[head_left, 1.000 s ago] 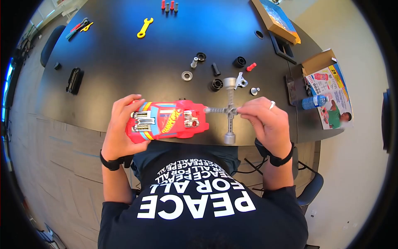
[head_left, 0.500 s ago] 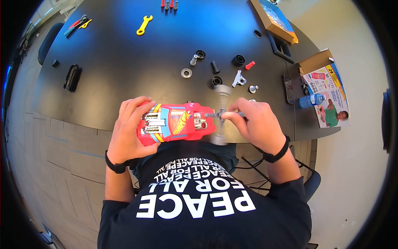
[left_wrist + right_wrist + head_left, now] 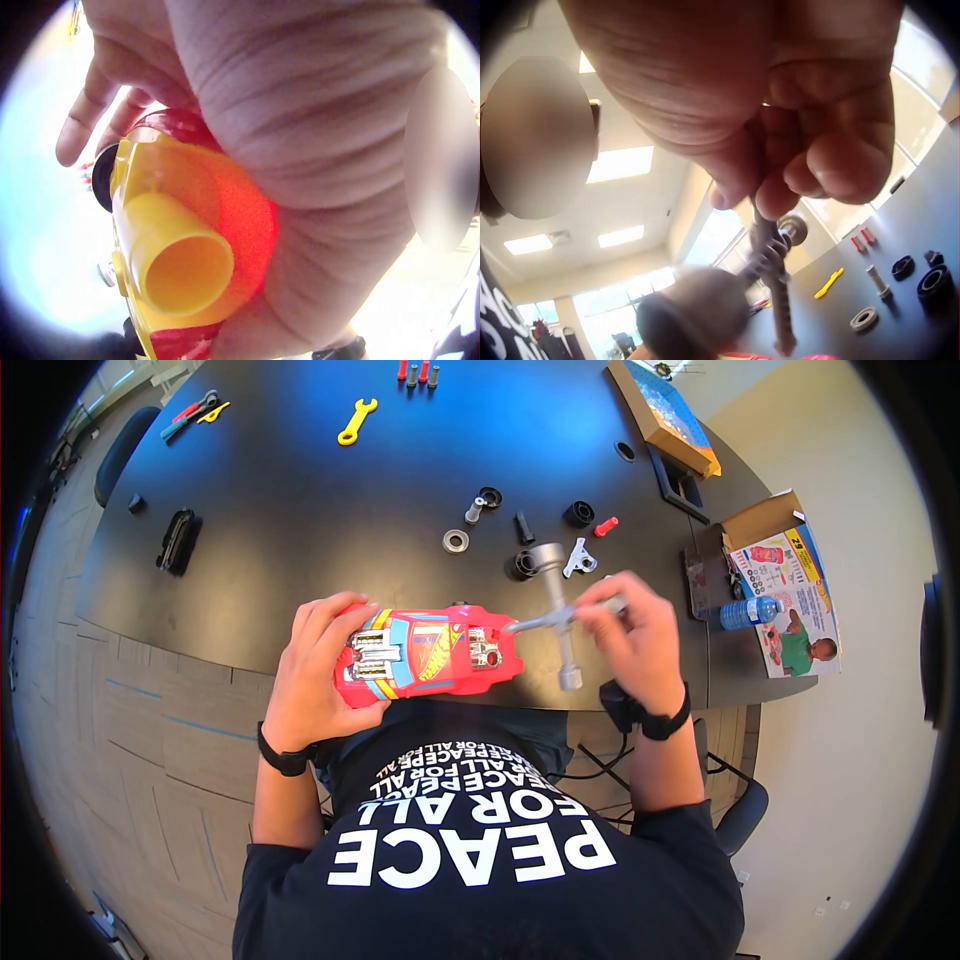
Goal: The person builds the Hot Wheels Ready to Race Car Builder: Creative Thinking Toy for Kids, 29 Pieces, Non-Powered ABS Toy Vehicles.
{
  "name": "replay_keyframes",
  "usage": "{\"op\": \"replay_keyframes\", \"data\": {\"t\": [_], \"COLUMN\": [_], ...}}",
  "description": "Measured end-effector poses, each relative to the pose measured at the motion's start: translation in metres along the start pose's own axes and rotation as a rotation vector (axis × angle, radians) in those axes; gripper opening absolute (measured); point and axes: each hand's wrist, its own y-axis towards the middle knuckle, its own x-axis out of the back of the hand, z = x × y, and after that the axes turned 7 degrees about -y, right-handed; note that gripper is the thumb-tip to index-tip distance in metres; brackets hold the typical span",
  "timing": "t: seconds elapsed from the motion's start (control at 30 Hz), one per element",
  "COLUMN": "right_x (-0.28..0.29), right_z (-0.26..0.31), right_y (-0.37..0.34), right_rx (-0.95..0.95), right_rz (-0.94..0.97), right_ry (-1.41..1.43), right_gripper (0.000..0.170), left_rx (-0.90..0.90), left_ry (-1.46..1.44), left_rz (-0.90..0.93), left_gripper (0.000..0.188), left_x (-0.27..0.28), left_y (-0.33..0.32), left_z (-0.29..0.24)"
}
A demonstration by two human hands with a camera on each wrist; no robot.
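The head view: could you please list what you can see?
Toy car: one, mainly red, lower centre
Cross wrench: one, grey, beside car
Spanner: one, yellow, far side
Hand tools: count unclear, multicoloured, far left
Far bolts: four, red and grey, far edge
Nearer bolts: at least three, grey, black, red, middle
Round parts: three, black, middle
Ring: one, grey, middle
Bracket: one, silvery, middle
Case: one, black, left
Bottle: one, bluish, right
Printed box: one, multicoloured, right
Shallow box: one, brown, far right
Table: one, black, centre
Shirt: one, black, bottom
Left hand: one, bare, on car
Right hand: one, bare, on wrench
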Motion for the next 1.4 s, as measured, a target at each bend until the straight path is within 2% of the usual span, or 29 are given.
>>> {"op": "replay_keyframes", "data": {"t": [0.03,0.07,0.1,0.13,0.2,0.23,0.3,0.33,0.4,0.43,0.47,0.53,0.6,0.67,0.7,0.73,0.8,0.87,0.93,1.0,1.07,1.2,1.27,1.3,1.37,1.4], "right_x": [0.005,0.011,0.019,0.03,0.058,0.065,0.077,0.081,0.082,0.08,0.074,0.062,0.05,0.042,0.041,0.04,0.042,0.049,0.052,0.034,0.011,-0.042,-0.053,-0.057,-0.067,-0.071], "right_z": [-0.016,-0.032,-0.052,-0.064,-0.12,-0.13,-0.147,-0.163,-0.18,-0.173,-0.174,-0.175,-0.176,-0.176,-0.175,-0.174,-0.173,-0.154,-0.109,-0.078,-0.059,-0.034,-0.03,-0.028,-0.006,-0.004], "right_y": [0.002,0.01,0.019,0.028,0.038,0.046,0.06,0.068,0.082,0.087,0.091,0.101,0.112,0.121,0.123,0.123,0.117,0.109,0.09,0.065,0.039,-0.005,-0.018,-0.024,-0.031,-0.033], "right_rx": [-0.128,-0.098,-0.161,-0.204,-0.213,-0.21,-0.388,-0.384,-0.303,-0.426,-0.421,-0.291,-0.326,-0.403,-0.431,-0.425,-0.428,-0.412,-0.267,-0.123,-0.009,-0.211,-0.22,-0.238,-0.26,-0.26], "right_rz": [-0.114,-0.239,-0.361,-0.406,-0.442,-0.448,-0.527,-0.531,-0.29,-0.148,-0.153,0.001,0.013,0.052,0.074,0.078,-0.015,-0.025,-0.099,-0.062,0.026,0.06,0.054,0.056,0.004,0.004], "right_ry": [0.154,0.202,0.341,0.348,0.069,0.071,-0.492,-0.489,-0.749,-0.758,-0.753,-0.862,-0.872,-0.861,-0.832,-0.831,-0.832,-0.768,-0.368,0.135,0.142,0.377,0.41,0.47,0.633,0.636], "right_gripper": [0.015,0.027,0.031,0.029,0.021,0.021,0.017,0.017,0.028,0.041,0.041,0.05,0.05,0.039,0.028,0.028,0.026,0.021,0.009,0.004,0.008,0.012,0.012,0.013,0.015,0.015], "left_rx": [0.013,0.023,0.017,0.03,0.036,0.031,0.022,0.022,0.022,0.022,0.023,0.036,0.05,0.06,0.063,0.066,0.077,0.075,0.072,0.061,0.085,0.086,0.014,0.011,-0.055,-0.026], "left_ry": [0.005,0.011,0.013,0.007,0.006,0.006,0.008,0.011,0.02,0.017,0.015,0.016,0.015,0.012,0.015,0.02,0.027,0.032,0.03,0.019,0.004,0.089,0.338,0.338,-0.014,-0.228], "left_rz": [-0.004,-0.008,-0.009,-0.017,-0.026,-0.048,-0.072,-0.078,-0.086,-0.086,-0.089,-0.077,-0.065,-0.058,-0.062,-0.063,-0.062,-0.067,-0.071,-0.067,-0.056,-0.007,-0.047,-0.04,-0.049,-0.098], "left_gripper": [0.087,0.087,0.087,0.087,0.087,0.086,0.084,0.084,0.084,0.084,0.084,0.086,0.088,0.089,0.089,0.09,0.09,0.092,0.09,0.089,0.088,0.09,0.084,0.084,0.071,0.055], "left_x": [0.001,0.001,0.002,0.003,0.002,0.002,0.001,0.001,0.001,0.001,0.0,0.001,0.001,0.001,0.0,-0.001,-0.003,-0.004,-0.007,-0.011,-0.016,-0.025,-0.026,-0.025,-0.027,-0.039], "left_y": [-0.002,-0.003,-0.004,-0.006,-0.006,-0.006,-0.007,-0.008,-0.009,-0.009,-0.009,-0.011,-0.012,-0.013,-0.013,-0.013,-0.013,-0.009,-0.005,0.0,0.004,0.01,0.015,0.019,0.025,0.031], "left_z": [0.001,0.003,0.004,0.005,0.003,0.003,0.002,0.002,0.001,0.002,0.002,0.002,0.002,0.002,0.002,0.004,0.009,0.013,0.012,0.014,0.016,0.016,0.004,-0.003,-0.02,-0.032]}}
